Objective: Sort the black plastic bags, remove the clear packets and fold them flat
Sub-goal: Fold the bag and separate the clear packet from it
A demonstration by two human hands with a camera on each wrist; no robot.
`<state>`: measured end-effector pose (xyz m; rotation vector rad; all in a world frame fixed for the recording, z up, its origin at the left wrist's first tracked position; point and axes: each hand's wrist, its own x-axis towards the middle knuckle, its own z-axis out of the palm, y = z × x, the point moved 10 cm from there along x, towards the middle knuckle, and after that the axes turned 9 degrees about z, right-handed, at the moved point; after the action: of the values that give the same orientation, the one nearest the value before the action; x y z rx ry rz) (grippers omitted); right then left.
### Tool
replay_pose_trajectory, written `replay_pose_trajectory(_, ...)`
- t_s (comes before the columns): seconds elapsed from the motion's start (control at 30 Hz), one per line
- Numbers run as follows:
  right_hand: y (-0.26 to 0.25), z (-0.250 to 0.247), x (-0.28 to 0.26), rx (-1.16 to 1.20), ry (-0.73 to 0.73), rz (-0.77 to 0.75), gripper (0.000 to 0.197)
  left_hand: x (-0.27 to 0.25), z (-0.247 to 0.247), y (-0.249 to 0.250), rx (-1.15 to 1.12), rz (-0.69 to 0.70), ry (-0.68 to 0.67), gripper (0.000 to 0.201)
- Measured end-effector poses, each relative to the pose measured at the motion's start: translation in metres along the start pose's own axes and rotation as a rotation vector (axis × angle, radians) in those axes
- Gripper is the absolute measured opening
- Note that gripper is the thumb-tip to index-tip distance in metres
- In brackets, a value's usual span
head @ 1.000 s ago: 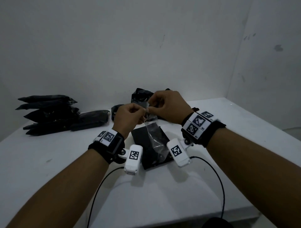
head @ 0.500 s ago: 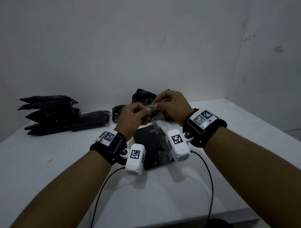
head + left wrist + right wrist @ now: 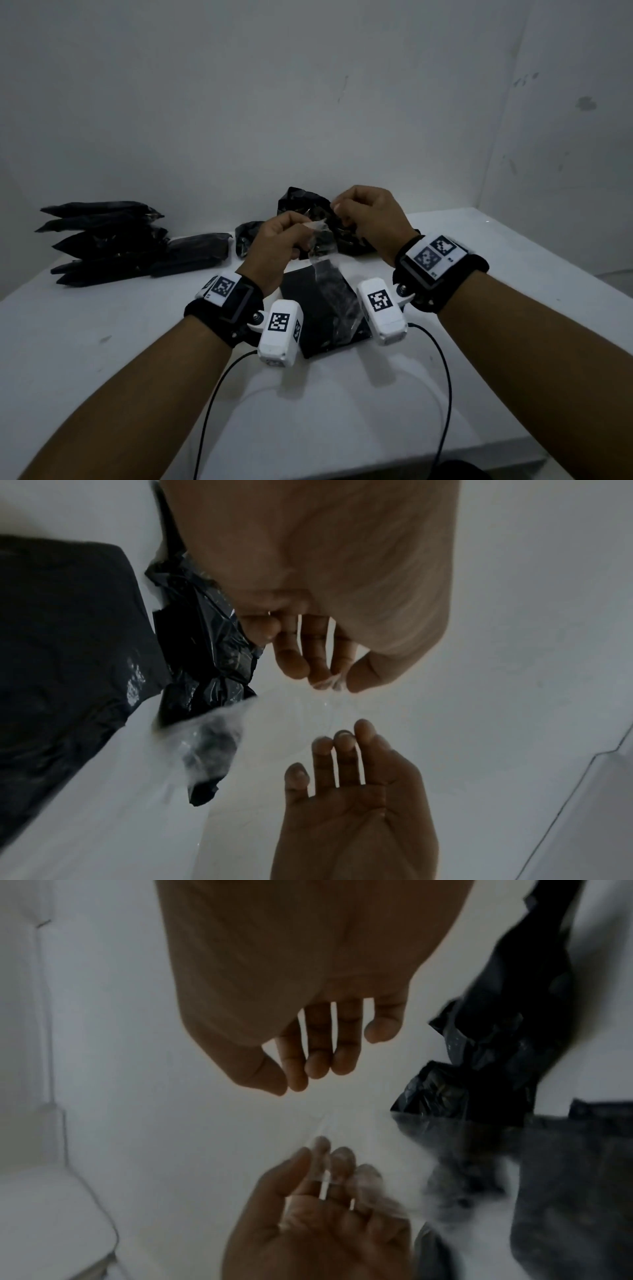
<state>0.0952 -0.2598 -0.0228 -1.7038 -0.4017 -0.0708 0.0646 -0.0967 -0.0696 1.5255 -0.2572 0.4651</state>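
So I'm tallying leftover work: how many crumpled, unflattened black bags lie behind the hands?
2 visible: a large crumpled black bag behind the right hand, and a smaller one beside the left hand. More may be hidden behind the hands.

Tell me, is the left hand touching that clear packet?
Touching. In the left wrist view the left hand pinches the clear packet between thumb and fingertips.

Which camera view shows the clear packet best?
The head view: the clear packet hangs between the left hand and the right hand, over a flat black bag. Both wrist views show only faint, blurred film near the fingertips.
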Motion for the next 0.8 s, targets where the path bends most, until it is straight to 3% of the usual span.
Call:
replay_pose_trajectory(0.07, -0.01, 0.002, -0.003, -0.109, -0.009, -0.134, 0.004, 0.002, -0.003, -0.001, 0.008, -0.016, 0.034, 0.009)
replay_pose_trajectory(0.2, -0.015, 0.009, -0.007, -0.221, -0.054, -0.236, 0.031, 0.002, -0.001, -0.006, 0.005, -0.033, 0.027, 0.02)
replay_pose_trajectory(0.47, -0.004, 0.012, -0.003, -0.158, -0.08, -0.07, 0.028, -0.003, 0.012, -0.004, -0.035, -0.069, -0.032, 0.023)
replay_pose_trajectory(0.57, -0.002, 0.011, -0.003, -0.093, -0.102, -0.038, 0.029, -0.006, 0.016, -0.004, -0.203, -0.14, -0.115, 0.007)
replay_pose_trajectory(0.6, -0.001, 0.011, -0.003, -0.081, -0.107, -0.031, 0.03, -0.007, 0.015, -0.003, -0.252, -0.152, -0.133, 0.015)
replay_pose_trajectory(0.67, -0.002, 0.011, -0.004, -0.074, -0.121, -0.022, 0.03, -0.005, 0.011, 0.003, -0.225, -0.106, -0.137, 0.027)
replay_pose_trajectory(0.8, -0.007, 0.017, -0.008, -0.097, -0.147, -0.016, 0.038, -0.001, 0.003, 0.025, 0.075, 0.128, -0.104, 0.034)
